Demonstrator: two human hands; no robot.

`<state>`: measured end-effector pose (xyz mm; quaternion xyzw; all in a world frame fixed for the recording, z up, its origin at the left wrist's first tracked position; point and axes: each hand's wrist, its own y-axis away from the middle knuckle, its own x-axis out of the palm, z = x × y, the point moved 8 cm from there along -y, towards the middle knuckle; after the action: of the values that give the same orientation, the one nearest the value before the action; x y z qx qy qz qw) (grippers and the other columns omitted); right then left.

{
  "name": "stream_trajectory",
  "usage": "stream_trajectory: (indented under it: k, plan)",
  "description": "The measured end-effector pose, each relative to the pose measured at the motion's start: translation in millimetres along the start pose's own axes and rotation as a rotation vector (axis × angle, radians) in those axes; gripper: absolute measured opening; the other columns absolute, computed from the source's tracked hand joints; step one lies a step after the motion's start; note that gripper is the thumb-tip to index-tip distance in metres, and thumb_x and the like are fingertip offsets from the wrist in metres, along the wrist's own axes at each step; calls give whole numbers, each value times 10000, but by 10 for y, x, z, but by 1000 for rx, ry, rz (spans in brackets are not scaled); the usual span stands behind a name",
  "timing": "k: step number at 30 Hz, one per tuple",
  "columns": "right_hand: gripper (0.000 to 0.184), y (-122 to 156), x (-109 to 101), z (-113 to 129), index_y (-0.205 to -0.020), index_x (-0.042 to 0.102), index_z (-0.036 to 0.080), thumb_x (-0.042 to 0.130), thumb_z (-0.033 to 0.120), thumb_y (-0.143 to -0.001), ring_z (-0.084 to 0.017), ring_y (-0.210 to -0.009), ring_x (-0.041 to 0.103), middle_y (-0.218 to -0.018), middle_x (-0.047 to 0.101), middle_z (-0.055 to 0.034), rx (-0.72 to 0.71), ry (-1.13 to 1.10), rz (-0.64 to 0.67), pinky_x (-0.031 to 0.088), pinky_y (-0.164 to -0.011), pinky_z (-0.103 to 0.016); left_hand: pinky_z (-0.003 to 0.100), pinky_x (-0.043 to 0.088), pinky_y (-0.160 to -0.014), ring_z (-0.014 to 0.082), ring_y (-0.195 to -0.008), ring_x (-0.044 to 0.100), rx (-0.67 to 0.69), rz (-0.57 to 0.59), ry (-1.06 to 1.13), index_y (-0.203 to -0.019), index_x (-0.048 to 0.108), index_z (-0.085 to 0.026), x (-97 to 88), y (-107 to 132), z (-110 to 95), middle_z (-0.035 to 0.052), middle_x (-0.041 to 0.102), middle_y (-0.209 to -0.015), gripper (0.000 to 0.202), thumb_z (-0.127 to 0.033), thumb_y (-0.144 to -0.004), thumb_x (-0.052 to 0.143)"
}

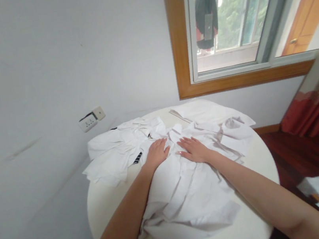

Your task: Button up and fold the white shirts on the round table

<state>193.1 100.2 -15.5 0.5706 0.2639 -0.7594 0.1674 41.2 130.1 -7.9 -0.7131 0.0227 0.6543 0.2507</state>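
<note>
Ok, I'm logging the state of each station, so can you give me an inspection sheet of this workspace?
Surface: round white table, largely covered with cloth.
Job's things: white shirt, spread out and creased, lying under both hands.
Clutter: heap of white garments at the left, a dark striped piece showing among them; flat white cloth at the far edge.
Grippers: left hand and right hand both open, palms flat on the shirt, side by side.
Cables: nothing seen; only a wall socket.
Surroundings: wood-framed window, red curtain, dark wooden floor.
</note>
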Motion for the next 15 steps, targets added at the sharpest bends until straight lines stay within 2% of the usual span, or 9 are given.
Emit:
stream_trajectory:
  k: [4,8,12,15]
  plan:
    - [636,21,-3,77,-1414,427,203,246,597,-948,-229,-1398,286,-1495,367,-101,-10,10,19,228,-1122,-433,460,269,-1122,258,-1372,345,-62,61,7,-1393,436,-231,103,5,62,86,416,-1471,484,-387,-942,353]
    - [555,30,-118,104,-1378,474,257,217,539,-974,-210,-1374,332,-1467,423,-61,13,5,-5,301,-1074,-415,550,257,-1100,280,-1388,309,-97,135,22,-1399,420,-303,160,19,89,60,361,-1506,470,-403,-949,327]
    - [451,36,-311,-154,-1318,537,260,257,405,-994,-208,-1366,337,-1412,495,-52,134,47,-119,239,-1106,-442,570,237,-1099,286,-1394,293,-95,147,27,-1386,438,-343,162,23,84,54,348,-1514,455,-398,-948,327]
    - [422,61,-266,-411,-1333,521,235,318,318,-972,-216,-1373,324,-1430,472,-60,236,81,-61,232,-1115,-443,579,229,-1096,289,-1398,284,-99,171,17,-1375,451,-361,155,29,68,44,331,-1524,451,-393,-946,315]
